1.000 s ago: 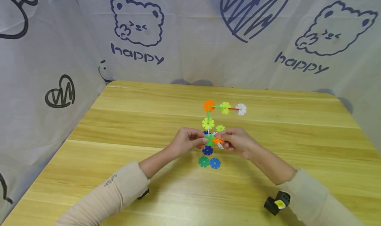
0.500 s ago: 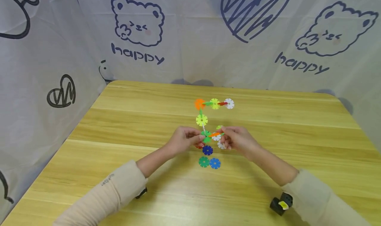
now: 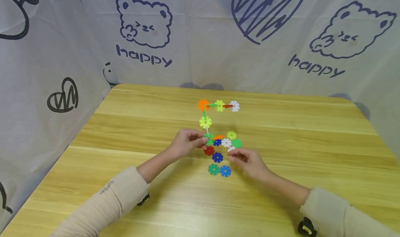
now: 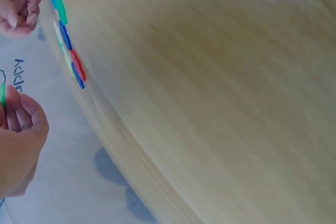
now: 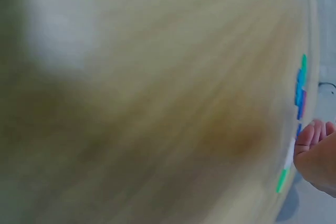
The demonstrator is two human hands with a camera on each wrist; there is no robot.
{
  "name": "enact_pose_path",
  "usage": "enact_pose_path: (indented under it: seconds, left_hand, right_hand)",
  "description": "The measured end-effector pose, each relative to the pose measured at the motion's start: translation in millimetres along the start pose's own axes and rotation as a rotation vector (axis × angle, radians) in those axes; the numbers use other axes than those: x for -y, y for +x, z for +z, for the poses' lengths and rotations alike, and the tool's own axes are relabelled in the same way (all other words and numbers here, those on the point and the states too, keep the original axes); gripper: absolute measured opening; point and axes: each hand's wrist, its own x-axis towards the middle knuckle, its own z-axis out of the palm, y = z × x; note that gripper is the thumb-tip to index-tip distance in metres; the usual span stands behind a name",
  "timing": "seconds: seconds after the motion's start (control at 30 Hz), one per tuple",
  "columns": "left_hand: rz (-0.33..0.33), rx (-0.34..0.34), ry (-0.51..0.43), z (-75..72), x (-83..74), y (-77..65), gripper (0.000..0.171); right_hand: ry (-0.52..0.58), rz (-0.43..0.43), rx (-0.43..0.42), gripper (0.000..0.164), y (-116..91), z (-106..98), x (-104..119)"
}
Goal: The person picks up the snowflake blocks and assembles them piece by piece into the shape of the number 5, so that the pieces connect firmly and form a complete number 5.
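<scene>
"What worries you here?"

"The bent chain of slotted, brightly coloured plastic discs (image 3: 205, 122), stretching out beyond the left hand (image 3: 186, 142). Thumb and fingers pinch only its round green disc (image 3: 210, 137), so the far end's weight might lever a joint loose."

"And the right hand (image 3: 251, 163)?"

"Fingers loosely curled, nothing visible in them, just beside the round multicoloured plastic discs (image 3: 217, 157) on the yellowish wood-grain table (image 3: 150, 122) (a stray knuckle could scatter those)."
</scene>
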Motion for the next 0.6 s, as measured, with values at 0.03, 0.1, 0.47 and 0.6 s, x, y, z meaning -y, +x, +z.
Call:
enact_pose_path:
  seconds: [0.03, 0.1, 0.47, 0.6]
  left_hand:
    - [0.000, 0.000, 0.000, -0.2, 0.1, 0.1, 0.019]
    - [0.000, -0.001, 0.004, -0.5, 0.2, 0.5, 0.019]
    - [0.011, 0.005, 0.022, -0.7, -0.8, -0.8, 0.019]
    - [0.017, 0.013, 0.023, -0.5, -1.6, -0.5, 0.019]
  right_hand:
    - [0.006, -0.014, 0.004, 0.021, -1.6, 1.9, -2.4]
    - [0.010, -0.032, 0.011, 0.021, -4.2, 5.2, -6.4]
    - [-0.108, -0.182, 0.020, 0.027, -9.5, 15.8, -16.7]
    - [-0.151, -0.238, 0.008, 0.029, -11.0, 17.0, -18.7]
